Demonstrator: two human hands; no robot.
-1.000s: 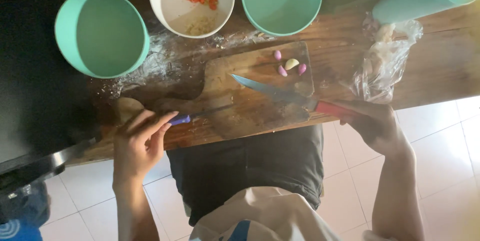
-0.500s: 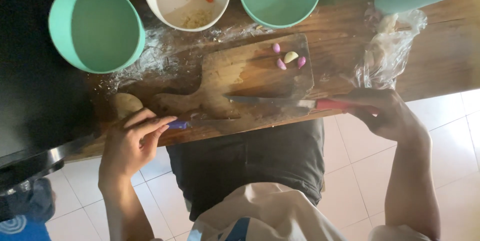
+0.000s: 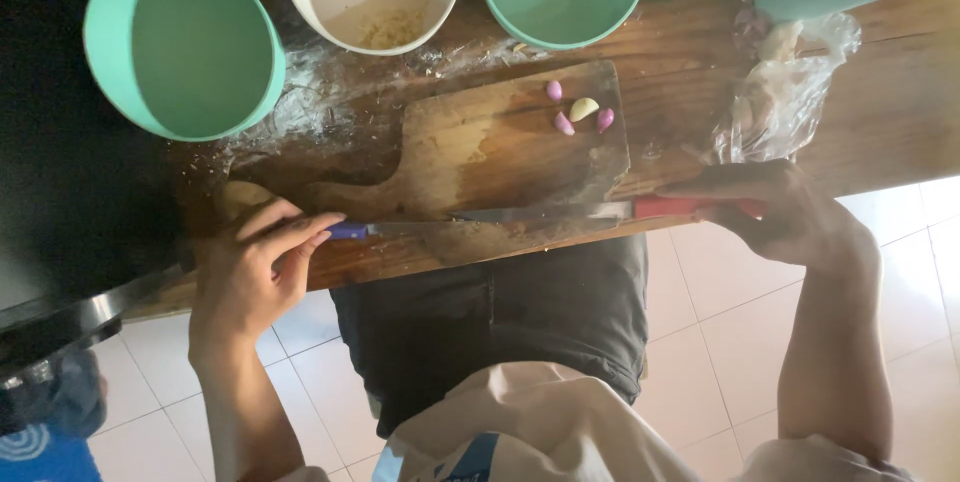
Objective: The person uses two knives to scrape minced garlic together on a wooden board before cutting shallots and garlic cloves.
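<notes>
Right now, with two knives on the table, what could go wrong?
The red-handled knife lies along the near edge of the worn wooden cutting board, in the right hand; it could slip off toward the lap. The left hand touches a small blue-handled knife, so fingers near its blade might get nicked. The pink and pale peeled cloves sit loose at the board's far corner and could roll off.
</notes>
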